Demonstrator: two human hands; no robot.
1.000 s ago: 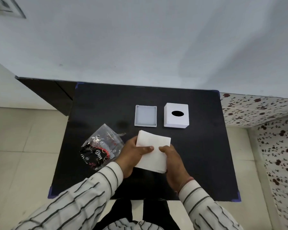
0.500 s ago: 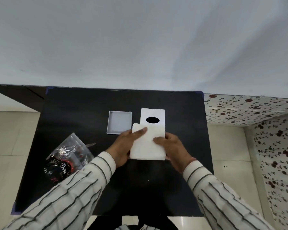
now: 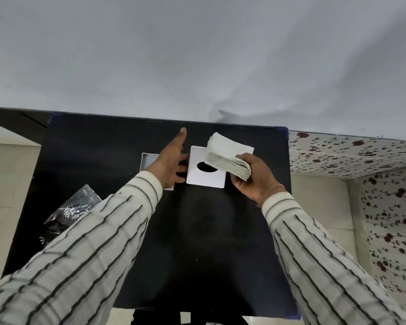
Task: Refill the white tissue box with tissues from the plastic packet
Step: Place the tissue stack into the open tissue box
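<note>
- Right hand [image 3: 256, 179] pinches tissue stack [image 3: 227, 153] at its near edge, held tilted over the white tissue box [image 3: 206, 177] on the black table [image 3: 197, 242].
- Left hand [image 3: 170, 163] spread, empty, touching the box's left side.
- Plastic packet [image 3: 73, 207] lies well apart, left.
- Stack looks light and soft, likely to fan; best gripped across the full thickness.

plastic packet [image 3: 73, 208], print blurred, nothing legible

Likely home: floral wallpaper [image 3: 352, 148], tiled floor [image 3: 10, 174]
</note>
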